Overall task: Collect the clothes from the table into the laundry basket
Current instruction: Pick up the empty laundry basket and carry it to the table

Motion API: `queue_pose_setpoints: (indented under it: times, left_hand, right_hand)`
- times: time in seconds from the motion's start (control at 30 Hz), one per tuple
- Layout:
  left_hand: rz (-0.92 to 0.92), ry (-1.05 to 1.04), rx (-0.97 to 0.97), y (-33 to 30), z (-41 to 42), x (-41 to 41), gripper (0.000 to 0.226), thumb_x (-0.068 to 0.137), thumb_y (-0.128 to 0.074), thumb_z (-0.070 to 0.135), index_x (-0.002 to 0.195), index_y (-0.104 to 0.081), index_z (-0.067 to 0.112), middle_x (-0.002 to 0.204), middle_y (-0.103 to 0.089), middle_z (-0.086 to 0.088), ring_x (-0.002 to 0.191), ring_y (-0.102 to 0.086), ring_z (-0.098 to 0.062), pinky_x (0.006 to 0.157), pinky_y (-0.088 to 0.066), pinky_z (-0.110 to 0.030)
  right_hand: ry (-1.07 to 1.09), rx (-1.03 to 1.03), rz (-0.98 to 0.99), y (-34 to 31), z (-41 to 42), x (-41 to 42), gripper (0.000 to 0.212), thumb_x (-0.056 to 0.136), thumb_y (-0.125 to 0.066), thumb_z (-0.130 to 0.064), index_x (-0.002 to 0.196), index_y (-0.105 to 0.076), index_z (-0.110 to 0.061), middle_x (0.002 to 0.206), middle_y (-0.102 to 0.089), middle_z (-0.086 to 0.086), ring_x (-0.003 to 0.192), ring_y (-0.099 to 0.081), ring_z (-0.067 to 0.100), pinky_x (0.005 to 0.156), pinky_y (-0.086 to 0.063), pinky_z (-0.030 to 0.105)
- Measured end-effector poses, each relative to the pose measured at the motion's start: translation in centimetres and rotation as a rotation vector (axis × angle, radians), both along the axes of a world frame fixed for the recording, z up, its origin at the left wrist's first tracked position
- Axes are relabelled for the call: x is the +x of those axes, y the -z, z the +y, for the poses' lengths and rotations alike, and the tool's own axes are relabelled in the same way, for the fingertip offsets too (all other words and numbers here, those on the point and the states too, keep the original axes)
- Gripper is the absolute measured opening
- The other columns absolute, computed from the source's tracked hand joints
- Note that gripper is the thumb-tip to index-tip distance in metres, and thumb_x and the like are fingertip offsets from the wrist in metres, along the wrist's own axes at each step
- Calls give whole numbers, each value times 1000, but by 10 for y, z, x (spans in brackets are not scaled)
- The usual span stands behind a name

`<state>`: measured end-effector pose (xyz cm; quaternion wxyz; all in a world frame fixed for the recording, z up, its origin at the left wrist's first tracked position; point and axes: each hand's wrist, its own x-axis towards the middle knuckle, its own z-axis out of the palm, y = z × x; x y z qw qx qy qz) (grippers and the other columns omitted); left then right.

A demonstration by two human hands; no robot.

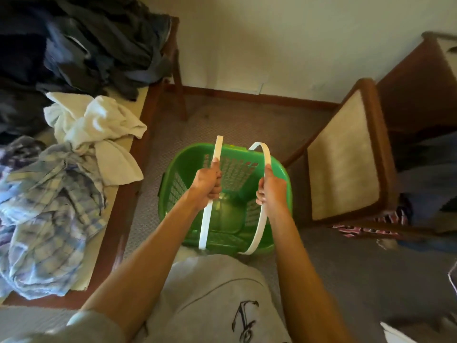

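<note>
Green laundry basket point(280, 174) sits on the carpet just right of the bench point(128, 194). Left hand point(206, 185) and right hand point(270, 188) each wrap a white handle point(206, 224). Clothes point(49, 206) piled on bench, left of basket.

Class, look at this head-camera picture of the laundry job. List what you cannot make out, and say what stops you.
- Dark clothes on the table: blurred and cut by the left and top edges, so no count.
- Checked cloth: cut by the left edge.
- Basket floor: partly hidden by the left hand and right hand.
- Striped cloth: mostly hidden under the chair.
</note>
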<state>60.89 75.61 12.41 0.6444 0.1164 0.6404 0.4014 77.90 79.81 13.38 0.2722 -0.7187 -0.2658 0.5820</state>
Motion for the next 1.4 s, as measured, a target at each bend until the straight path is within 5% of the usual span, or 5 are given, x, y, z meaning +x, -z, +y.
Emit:
queue_pose_setpoints:
  times: [0.67, 0.93, 1.17, 1.33, 1.4]
  left_hand:
    - [-20, 10, -42, 76, 391, -117, 46, 102, -45, 53, 72, -48, 18, 43, -35, 10, 36, -30, -8, 39, -28, -22]
    - [123, -5, -135, 113, 491, -128, 29, 104, -52, 39, 87, -54, 16, 65, -49, -2, 50, -46, -14, 47, -41, -26]
    - [462, 8, -118, 145, 534, -136, 30, 100, -58, 41, 111, -56, 13, 85, -62, -8, 70, -61, -20, 60, -55, -36]
    - [718, 10, -146, 158, 552, -164, 26, 102, -55, 35, 121, -53, 18, 100, -67, -8, 82, -64, -23, 65, -51, -31]
    - [675, -93, -204, 170, 551, -185, 22, 100, -61, 30, 117, -52, 19, 104, -69, -11, 75, -63, -20, 61, -51, -30]
  right_hand:
    - [-79, -28, -49, 63, 400, -110, 48, 99, -52, -52, 70, -55, -14, 45, -39, -7, 38, -33, 11, 41, -28, 26]
    - [-238, -201, -15, 108, 514, -118, 49, 100, -45, -56, 75, -52, -15, 55, -41, -1, 43, -37, 15, 46, -35, 29]
    - [-329, -100, -215, 144, 577, -102, 48, 102, -38, -57, 94, -52, -12, 71, -53, 6, 51, -48, 18, 45, -44, 33]
    - [-479, 314, -632, 158, 603, -99, 17, 106, -39, -26, 113, -48, -14, 104, -60, 11, 87, -63, 26, 74, -56, 45]
    - [-471, 355, -779, 166, 611, -95, 25, 98, -51, -15, 123, -50, -11, 117, -55, 15, 100, -60, 31, 82, -54, 48]
